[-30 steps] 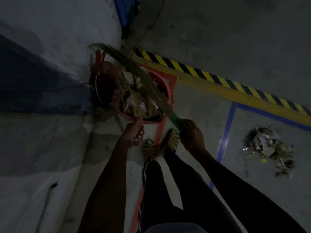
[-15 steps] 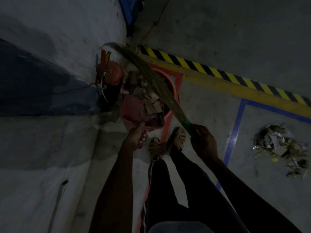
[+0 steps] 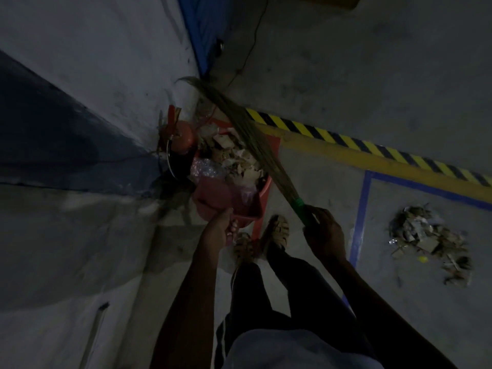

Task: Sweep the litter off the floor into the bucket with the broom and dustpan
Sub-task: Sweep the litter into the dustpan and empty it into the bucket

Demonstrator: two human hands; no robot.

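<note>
— What is your left hand (image 3: 217, 227) doing?

— Your fingers are curled round the handle of the red dustpan (image 3: 226, 199), gripping it. You hold the pan tipped up over the near rim of the red bucket (image 3: 266, 186), its back edge close to your hand and its mouth toward the bucket's contents.

— And the bucket itself?

— It stands on the floor (image 3: 319, 177) in the corner, just beside a red fire extinguisher (image 3: 183, 135) against the wall (image 3: 93, 75). It is heaped with paper and cardboard scraps, with some clear plastic at the near left.

— Your right hand (image 3: 323, 230)?

— It is closed round the broom (image 3: 255, 141) just below the green binding. The bristles slant up and to the left, crossing over the right side of the bucket, and the tips reach the foot of the wall.

— Anything further right?

— A pile of litter (image 3: 428, 239) lies on the floor, well apart from the bucket, inside the blue floor line (image 3: 360, 211) and below the yellow and black hazard stripe (image 3: 372, 149). Your sandalled feet (image 3: 277, 231) stand between your two hands.
</note>
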